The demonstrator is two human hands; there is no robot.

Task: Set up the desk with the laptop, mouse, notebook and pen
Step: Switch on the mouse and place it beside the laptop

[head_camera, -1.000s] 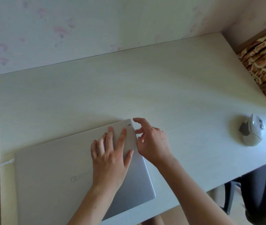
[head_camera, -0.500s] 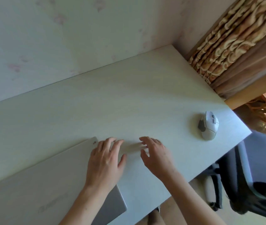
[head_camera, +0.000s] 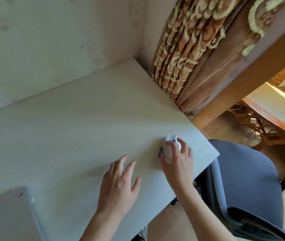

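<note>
Right hand point(head_camera: 178, 159) on mouse point(head_camera: 171, 139), fingers curled over its top, near right desk point(head_camera: 68, 127) edge. Left hand point(head_camera: 119, 185) flat above desk centre, fingers spread, holding nothing. Laptop point(head_camera: 6, 216) closed, at lower left. Chair point(head_camera: 246, 180) beside desk; curtain point(head_camera: 190, 49) behind.
</note>
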